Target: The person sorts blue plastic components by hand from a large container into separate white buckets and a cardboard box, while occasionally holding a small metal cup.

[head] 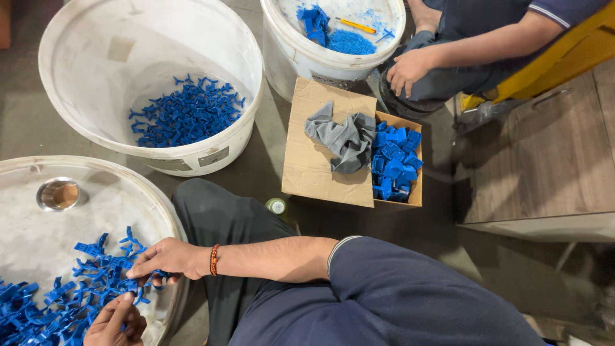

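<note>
A wide white tub (pixel 38 237) at lower left holds a heap of small blue plastic parts (pixel 64 301). My right hand (pixel 163 257), with an orange bead bracelet at the wrist, reaches across my dark trouser leg to the tub's right edge. Its fingertips pinch a blue part at the side of the heap. My left hand (pixel 115 323) is low at the frame's bottom edge with fingers curled. It grips a blue part just above the pile, and the frame cuts off part of the hand.
A small steel cup (pixel 57 194) sits in the same tub. Two white buckets (pixel 211 154) (pixel 288 54) with blue parts stand behind. A cardboard box (pixel 314 166) holds a grey cloth (pixel 343 138) and blue pieces (pixel 394 163). Another person's hand (pixel 407 70) rests at upper right beside a wooden cabinet (pixel 544 160).
</note>
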